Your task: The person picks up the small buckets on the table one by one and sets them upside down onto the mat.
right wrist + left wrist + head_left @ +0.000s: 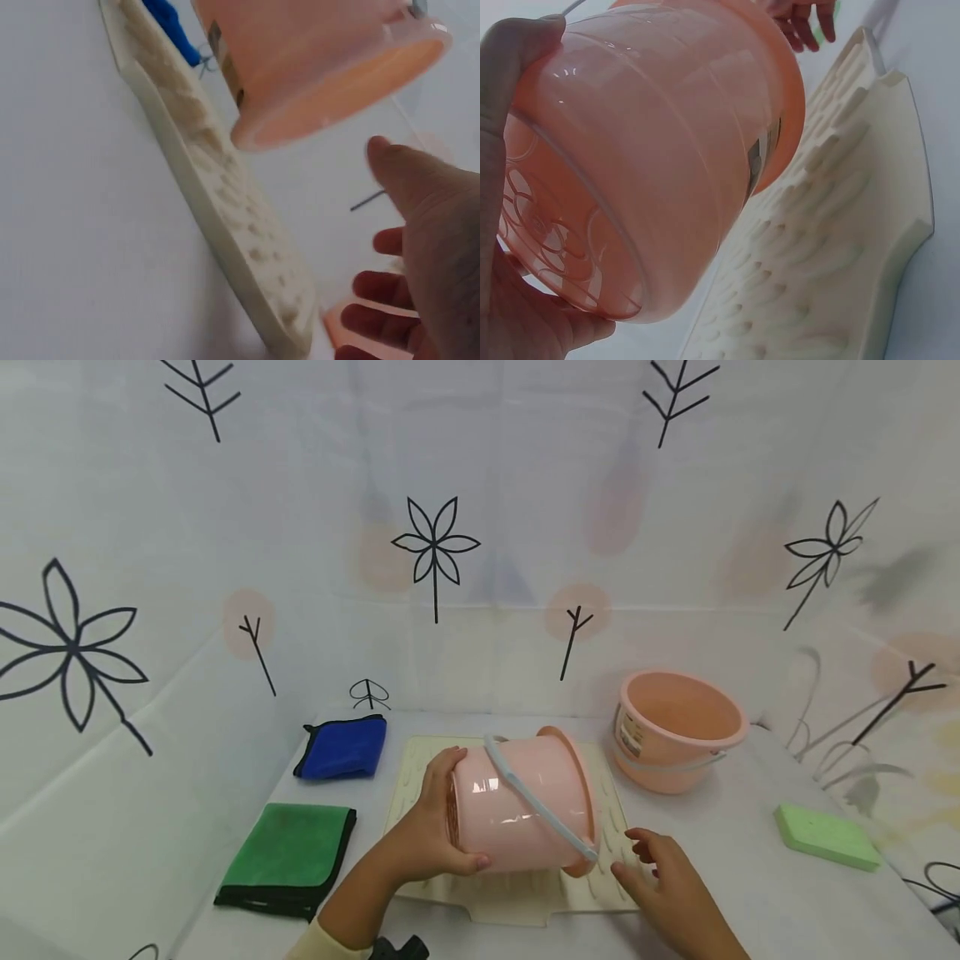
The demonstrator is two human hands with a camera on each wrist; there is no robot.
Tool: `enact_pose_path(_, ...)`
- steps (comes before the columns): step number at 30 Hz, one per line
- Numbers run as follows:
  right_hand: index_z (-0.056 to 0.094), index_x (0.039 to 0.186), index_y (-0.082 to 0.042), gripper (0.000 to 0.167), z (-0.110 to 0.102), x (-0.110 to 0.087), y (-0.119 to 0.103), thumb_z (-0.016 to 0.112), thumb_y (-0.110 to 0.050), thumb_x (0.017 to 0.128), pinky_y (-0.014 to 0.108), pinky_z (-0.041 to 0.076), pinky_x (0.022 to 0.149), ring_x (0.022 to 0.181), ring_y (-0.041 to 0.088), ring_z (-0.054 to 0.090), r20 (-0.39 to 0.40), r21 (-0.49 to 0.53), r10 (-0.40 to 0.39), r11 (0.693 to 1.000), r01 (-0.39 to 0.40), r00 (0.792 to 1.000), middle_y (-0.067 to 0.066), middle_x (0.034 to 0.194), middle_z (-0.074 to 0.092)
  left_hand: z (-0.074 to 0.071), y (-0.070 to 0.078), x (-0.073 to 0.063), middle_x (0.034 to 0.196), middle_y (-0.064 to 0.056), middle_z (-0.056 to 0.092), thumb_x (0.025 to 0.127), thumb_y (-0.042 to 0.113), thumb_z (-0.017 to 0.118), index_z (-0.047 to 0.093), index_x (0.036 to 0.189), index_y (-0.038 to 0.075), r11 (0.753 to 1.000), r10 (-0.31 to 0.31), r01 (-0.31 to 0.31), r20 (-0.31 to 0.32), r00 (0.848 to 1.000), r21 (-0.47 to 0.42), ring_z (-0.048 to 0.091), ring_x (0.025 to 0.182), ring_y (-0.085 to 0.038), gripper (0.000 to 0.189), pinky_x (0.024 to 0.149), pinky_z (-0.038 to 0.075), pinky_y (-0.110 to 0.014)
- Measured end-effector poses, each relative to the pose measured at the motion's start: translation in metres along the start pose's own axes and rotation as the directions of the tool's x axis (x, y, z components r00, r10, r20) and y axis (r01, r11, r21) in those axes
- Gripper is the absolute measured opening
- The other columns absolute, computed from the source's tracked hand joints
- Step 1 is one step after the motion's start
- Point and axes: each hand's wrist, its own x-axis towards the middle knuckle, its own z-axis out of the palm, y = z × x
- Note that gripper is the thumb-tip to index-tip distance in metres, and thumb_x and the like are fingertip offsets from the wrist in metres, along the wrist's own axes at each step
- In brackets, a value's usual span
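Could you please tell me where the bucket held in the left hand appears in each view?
Head: the bucket is near the centre, tipped on its side.
Left wrist: the bucket fills much of the upper left, its base at lower left.
Right wrist: the bucket is at the top, right of centre, cut off by the edge.
Shared landmark: the cream ridged board.

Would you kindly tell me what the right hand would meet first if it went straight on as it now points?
The right hand would probably meet the open rim of the tipped pink bucket first, though depth is hard to judge.
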Motion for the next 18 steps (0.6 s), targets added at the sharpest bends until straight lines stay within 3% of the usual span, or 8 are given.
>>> enact_pose_path(3,0.059,0.137,-0.001,0.063,-0.005,0.001,0.014,0.074,-0.047,0.096,0.048,0.057,0.09,0.114,0.029,0.062,0.083,-0.06,0.037,0.998,-0.032,0.996,0.016,0.126,0.063,-0.003,0.0,-0.001,0.166,0.008,0.015,0.058,0.05,0.097,0.013,0.16,0.043,1.0,0.008,-0.008,-0.008,1.0,0.006,0.042,0.139,-0.032,0.132,0.104,0.048,-0.058)
enact_pose_path(8,0.056,0.141,-0.001,0.079,-0.005,0.005,0.03,0.08,-0.054,0.089,0.051,0.057,0.092,0.118,0.033,0.061,0.171,-0.064,0.071,0.996,-0.061,0.983,0.02,0.133,0.061,-0.01,-0.001,-0.005,0.166,0.006,0.015,0.06,0.048,0.097,0.012,0.16,0.042,1.0,0.017,-0.017,-0.03,0.999,-0.002,0.043,0.137,-0.032,0.132,0.102,0.05,-0.055)
enact_pose_path(15,0.052,0.147,0.003,0.094,0.004,0.002,0.05,0.088,-0.053,0.079,0.072,0.043,0.103,0.132,0.054,0.053,0.208,-0.075,-0.068,0.993,0.085,0.976,0.029,0.146,0.057,-0.022,-0.004,-0.011,0.166,0.005,0.016,0.061,0.049,0.096,0.011,0.16,0.043,1.0,-0.005,0.005,-0.051,0.999,0.002,0.045,0.135,-0.035,0.131,0.098,0.053,-0.054)
enact_pose_path(18,0.05,0.149,0.003,0.099,0.006,-0.001,0.055,0.088,-0.054,0.078,0.075,0.041,0.103,0.133,0.056,0.051,0.209,-0.088,-0.093,0.99,0.114,0.973,0.031,0.15,0.053,-0.029,-0.005,-0.012,0.166,0.002,0.017,0.062,0.047,0.096,0.011,0.161,0.039,1.0,0.015,-0.013,-0.061,0.998,0.022,0.044,0.137,-0.037,0.131,0.098,0.053,-0.057)
